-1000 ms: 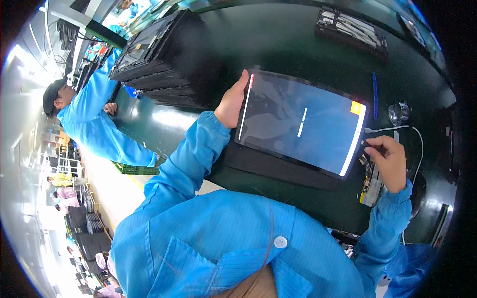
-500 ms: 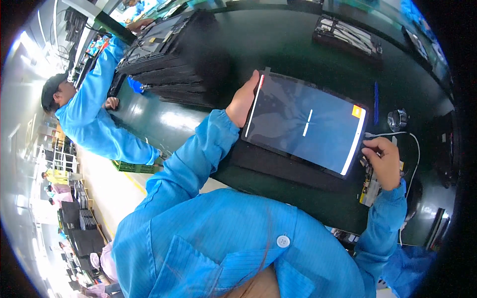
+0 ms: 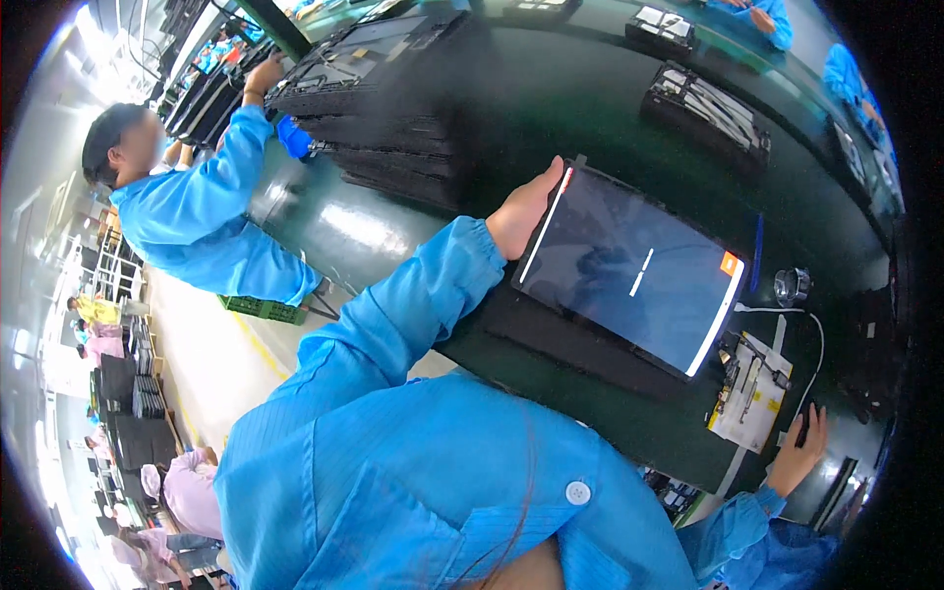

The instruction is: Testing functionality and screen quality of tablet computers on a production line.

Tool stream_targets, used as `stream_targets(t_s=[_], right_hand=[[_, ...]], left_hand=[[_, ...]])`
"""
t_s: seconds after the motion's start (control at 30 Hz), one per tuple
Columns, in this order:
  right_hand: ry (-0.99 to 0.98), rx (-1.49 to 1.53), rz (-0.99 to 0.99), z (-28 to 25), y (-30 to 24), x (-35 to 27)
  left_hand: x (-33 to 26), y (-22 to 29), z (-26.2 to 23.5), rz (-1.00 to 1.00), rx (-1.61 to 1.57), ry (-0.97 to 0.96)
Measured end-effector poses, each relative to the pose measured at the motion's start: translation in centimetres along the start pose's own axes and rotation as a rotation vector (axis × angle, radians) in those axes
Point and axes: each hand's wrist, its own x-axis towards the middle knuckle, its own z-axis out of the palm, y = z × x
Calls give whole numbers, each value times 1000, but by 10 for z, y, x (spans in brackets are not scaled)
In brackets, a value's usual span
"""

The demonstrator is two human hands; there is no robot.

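My left hand [image 3: 523,211] grips the left edge of a large flat dark panel [image 3: 634,270], which has white side strips and a small orange sticker at its far right corner. The panel is tilted above a black mat [image 3: 551,339] on the dark green table [image 3: 590,108]. My right hand [image 3: 798,454] is off the panel, down at the table's near right edge. Its fingers rest around a small dark item at the end of a white cable [image 3: 814,344]; the grip is unclear.
A stack of black trays [image 3: 379,108] stands at the far left, where a co-worker in a blue coat [image 3: 211,231] reaches onto it. A white card with small tools [image 3: 752,391], a round metal part [image 3: 792,285] and a parts tray [image 3: 703,103] lie to the right.
My right hand has left the panel's right edge and dropped to the table's near right edge. The left hand still holds the panel, which is now tilted further.
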Motion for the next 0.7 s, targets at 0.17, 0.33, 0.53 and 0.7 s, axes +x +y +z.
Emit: stream_targets(t_s=[0.17,0.33,0.53,0.7], right_hand=[[-78,185,135,7,0,3],[-78,120,58,-2,-2,3],[-20,357,-128,-29,-81,48],[-264,722,-367,-27,-159,68]], left_hand=[[2,-3,-4,13,10,44],[5,-5,-10,33,38,92],[3,-3,-5,26,38,72],[8,-6,-9,23,34,50]])
